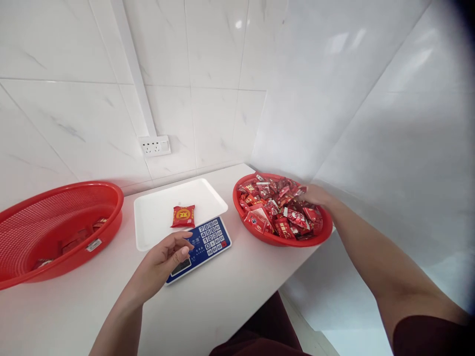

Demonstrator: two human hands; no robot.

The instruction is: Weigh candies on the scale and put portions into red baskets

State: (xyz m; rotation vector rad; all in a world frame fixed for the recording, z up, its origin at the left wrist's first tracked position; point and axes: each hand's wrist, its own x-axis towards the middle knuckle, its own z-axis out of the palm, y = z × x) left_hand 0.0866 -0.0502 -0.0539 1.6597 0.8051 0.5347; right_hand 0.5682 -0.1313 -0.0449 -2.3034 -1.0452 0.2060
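Observation:
My left hand (171, 254) hovers over the blue keypad of a digital weighing scale (208, 240), its fingers bent and apart with nothing between them. Just beyond it, a red snack packet with a yellow emblem (183, 216) lies on the scale's white tray (158, 210). On the right, my right hand (314, 194) reaches into a round red basket (274, 241) filled with small red wrapped packets (284, 227). Its fingertips are blurred against the packets, so I cannot make out whether they grip one.
A larger red perforated basket (63, 193) stands at the left with several red packets (76, 240) in its bottom. Everything rests on a white table (237, 282). Tiled walls rise behind and to the right; a power socket (155, 146) is on the back wall.

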